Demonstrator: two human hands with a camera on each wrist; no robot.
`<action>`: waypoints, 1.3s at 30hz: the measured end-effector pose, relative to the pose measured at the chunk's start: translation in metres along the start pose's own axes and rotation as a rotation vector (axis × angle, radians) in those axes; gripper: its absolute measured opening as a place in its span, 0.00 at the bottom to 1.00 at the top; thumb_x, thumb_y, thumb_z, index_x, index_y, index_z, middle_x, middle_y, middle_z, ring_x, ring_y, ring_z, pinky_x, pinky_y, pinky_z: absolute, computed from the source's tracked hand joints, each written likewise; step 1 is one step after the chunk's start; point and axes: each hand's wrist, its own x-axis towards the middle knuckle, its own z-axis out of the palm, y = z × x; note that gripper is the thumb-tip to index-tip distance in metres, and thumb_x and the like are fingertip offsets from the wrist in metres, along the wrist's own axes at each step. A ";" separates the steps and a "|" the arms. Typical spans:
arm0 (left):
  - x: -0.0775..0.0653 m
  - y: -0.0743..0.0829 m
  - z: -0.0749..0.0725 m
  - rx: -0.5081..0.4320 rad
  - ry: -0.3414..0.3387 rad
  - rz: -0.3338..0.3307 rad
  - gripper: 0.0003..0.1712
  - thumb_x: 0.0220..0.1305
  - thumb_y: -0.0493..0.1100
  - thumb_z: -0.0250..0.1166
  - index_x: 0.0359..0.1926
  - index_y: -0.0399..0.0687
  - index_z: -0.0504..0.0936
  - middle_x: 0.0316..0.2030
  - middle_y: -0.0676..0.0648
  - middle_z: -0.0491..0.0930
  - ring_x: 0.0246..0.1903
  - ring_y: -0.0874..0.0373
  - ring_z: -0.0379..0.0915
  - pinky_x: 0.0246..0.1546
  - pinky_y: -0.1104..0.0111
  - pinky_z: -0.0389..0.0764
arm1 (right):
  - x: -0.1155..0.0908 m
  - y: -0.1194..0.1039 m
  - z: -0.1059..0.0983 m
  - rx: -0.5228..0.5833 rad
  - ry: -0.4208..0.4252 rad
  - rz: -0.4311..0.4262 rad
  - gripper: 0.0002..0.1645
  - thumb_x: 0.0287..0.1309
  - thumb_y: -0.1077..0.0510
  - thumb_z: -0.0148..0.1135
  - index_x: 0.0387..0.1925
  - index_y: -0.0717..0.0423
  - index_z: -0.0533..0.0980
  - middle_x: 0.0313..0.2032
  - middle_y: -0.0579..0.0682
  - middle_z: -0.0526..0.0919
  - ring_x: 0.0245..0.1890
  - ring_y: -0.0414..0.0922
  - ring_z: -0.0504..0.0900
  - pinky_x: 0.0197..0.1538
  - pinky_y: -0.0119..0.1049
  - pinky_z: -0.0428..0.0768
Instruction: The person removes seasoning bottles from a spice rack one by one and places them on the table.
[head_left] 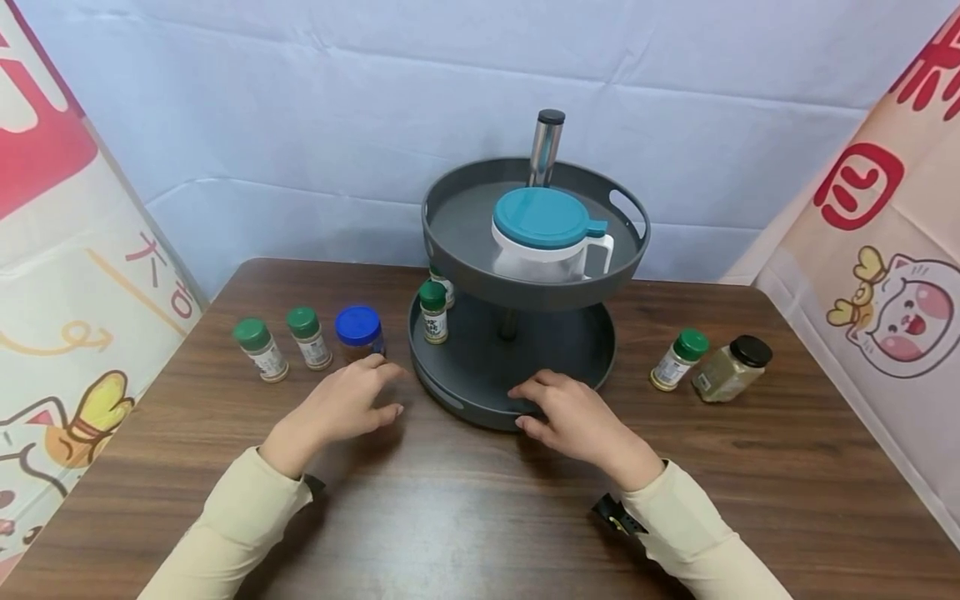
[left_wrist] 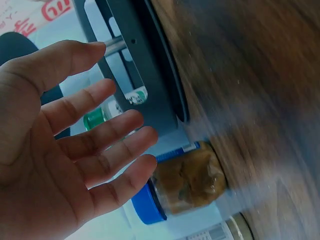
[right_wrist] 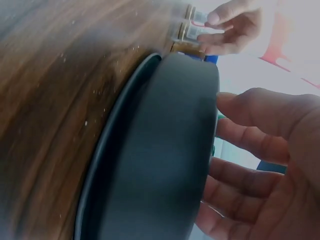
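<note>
A dark grey two-tier turntable rack [head_left: 480, 398] stands at the middle of the table. My right hand [head_left: 573, 421] is at the front rim of its lower tray [right_wrist: 150, 145], fingers reaching over the rim and thumb near the edge; firm contact cannot be told. To the left, my left hand [head_left: 341, 404] hovers with loosely spread fingers, holding nothing, in front of a blue-lidded jar [left_wrist: 187, 180] with brown contents. On the lower tray stand a green-capped spice bottle [head_left: 434, 312] and another partly hidden behind it. A white pitcher with a teal lid [head_left: 542, 218] sits on the upper tray.
Two green-capped spice bottles [head_left: 261, 350] [head_left: 309, 338] stand on the left of the wooden table [head_left: 450, 517]. On the right are another green-capped bottle [head_left: 678, 360] and a black-lidded square jar [head_left: 732, 369]. A metal post [head_left: 546, 148] rises above the upper tray.
</note>
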 end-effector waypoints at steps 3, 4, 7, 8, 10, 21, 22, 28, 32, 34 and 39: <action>0.001 -0.006 -0.001 -0.016 0.002 -0.014 0.24 0.50 0.47 0.66 0.49 0.43 0.77 0.46 0.41 0.75 0.42 0.51 0.72 0.41 0.53 0.77 | 0.003 -0.004 0.001 -0.004 -0.005 -0.004 0.18 0.51 0.55 0.65 0.45 0.55 0.77 0.40 0.52 0.78 0.36 0.44 0.77 0.36 0.43 0.79; 0.001 -0.007 -0.001 -0.024 0.003 -0.019 0.24 0.50 0.47 0.66 0.49 0.43 0.77 0.46 0.41 0.75 0.42 0.51 0.73 0.41 0.53 0.77 | 0.004 -0.005 0.002 -0.005 -0.006 -0.007 0.18 0.51 0.55 0.65 0.45 0.55 0.77 0.39 0.51 0.78 0.35 0.44 0.77 0.35 0.42 0.79; 0.001 -0.012 -0.003 -0.033 0.011 -0.032 0.24 0.50 0.46 0.66 0.49 0.43 0.77 0.45 0.41 0.75 0.41 0.51 0.73 0.41 0.53 0.77 | 0.008 -0.009 0.004 -0.014 -0.008 -0.020 0.18 0.51 0.55 0.64 0.45 0.55 0.77 0.38 0.51 0.78 0.33 0.43 0.76 0.33 0.41 0.79; 0.001 -0.014 -0.003 -0.035 0.012 -0.036 0.24 0.50 0.47 0.66 0.49 0.43 0.77 0.45 0.41 0.75 0.41 0.51 0.73 0.41 0.53 0.77 | 0.010 -0.010 0.004 -0.016 -0.007 -0.022 0.18 0.51 0.55 0.64 0.45 0.55 0.78 0.38 0.51 0.78 0.33 0.43 0.76 0.32 0.41 0.79; 0.001 -0.017 -0.005 -0.036 0.017 -0.041 0.24 0.50 0.47 0.66 0.49 0.44 0.77 0.44 0.42 0.75 0.41 0.51 0.73 0.40 0.53 0.77 | 0.013 -0.012 0.006 -0.020 -0.007 -0.027 0.17 0.51 0.55 0.64 0.44 0.55 0.78 0.37 0.51 0.78 0.31 0.43 0.76 0.31 0.40 0.78; 0.008 -0.028 0.000 -0.051 0.022 -0.021 0.24 0.50 0.45 0.66 0.48 0.39 0.77 0.43 0.39 0.76 0.42 0.48 0.72 0.41 0.52 0.76 | 0.017 -0.016 0.016 -0.032 0.066 -0.061 0.09 0.47 0.64 0.65 0.34 0.54 0.80 0.30 0.48 0.78 0.26 0.43 0.77 0.25 0.37 0.79; 0.008 -0.029 0.000 -0.049 0.021 -0.024 0.24 0.49 0.45 0.66 0.48 0.39 0.77 0.43 0.39 0.76 0.42 0.48 0.72 0.41 0.51 0.76 | 0.017 -0.016 0.017 -0.036 0.073 -0.064 0.09 0.47 0.65 0.65 0.33 0.53 0.80 0.29 0.48 0.78 0.25 0.43 0.77 0.25 0.37 0.78; 0.010 -0.029 0.000 -0.052 0.021 -0.030 0.24 0.49 0.45 0.67 0.48 0.38 0.77 0.42 0.39 0.76 0.42 0.49 0.72 0.42 0.51 0.76 | 0.017 -0.016 0.019 -0.047 0.109 -0.075 0.09 0.45 0.66 0.65 0.31 0.53 0.81 0.28 0.47 0.78 0.24 0.43 0.77 0.23 0.37 0.78; 0.009 -0.029 0.000 -0.061 0.015 -0.031 0.24 0.49 0.44 0.67 0.48 0.38 0.76 0.42 0.39 0.76 0.42 0.48 0.72 0.42 0.51 0.76 | 0.017 -0.016 0.020 -0.048 0.118 -0.080 0.09 0.45 0.66 0.65 0.31 0.53 0.81 0.28 0.47 0.79 0.23 0.43 0.77 0.23 0.38 0.78; 0.009 -0.029 0.000 -0.066 0.013 -0.032 0.24 0.49 0.44 0.67 0.48 0.37 0.76 0.42 0.38 0.76 0.42 0.48 0.72 0.42 0.51 0.76 | 0.017 -0.016 0.020 -0.048 0.118 -0.081 0.09 0.45 0.66 0.65 0.31 0.53 0.81 0.27 0.47 0.79 0.23 0.43 0.77 0.23 0.38 0.78; 0.008 -0.029 0.000 -0.067 0.021 -0.031 0.24 0.49 0.44 0.67 0.47 0.38 0.77 0.42 0.38 0.76 0.41 0.48 0.72 0.41 0.51 0.76 | 0.017 -0.016 0.020 -0.044 0.122 -0.083 0.09 0.45 0.66 0.65 0.30 0.53 0.80 0.28 0.47 0.79 0.23 0.43 0.77 0.23 0.38 0.78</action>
